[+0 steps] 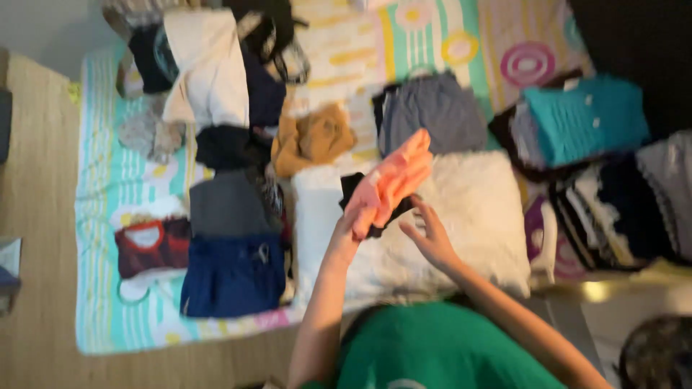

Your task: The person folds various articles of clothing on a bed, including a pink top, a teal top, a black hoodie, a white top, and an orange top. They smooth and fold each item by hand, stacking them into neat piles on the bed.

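Presently, item one: a salmon-pink garment (393,180), folded or bunched, held up above the white cushion (468,216). The left hand (351,230) has its fingers clamped on the garment's lower end; motion blur hides the exact grip. The right hand (430,234) sits just beside the garment's lower right, fingers apart and spread, not clearly touching it. A dark piece of cloth (353,189) shows behind the pink garment, over the cushion.

Item two: clothing laid out around the cushion, no containers in view. Left of the cushion: a navy garment (234,277), a grey one (227,205), a red-and-white one (151,245). Above the cushion: a mustard garment (313,137) and a grey folded piece (432,112). Right of the cushion: a teal folded garment (587,119) and a striped dark-and-white stack (613,209).

Item three: all rest on a patterned striped sheet (101,216), which lies on a wooden floor (36,216) left of the cushion. The person wears a green top (440,353).
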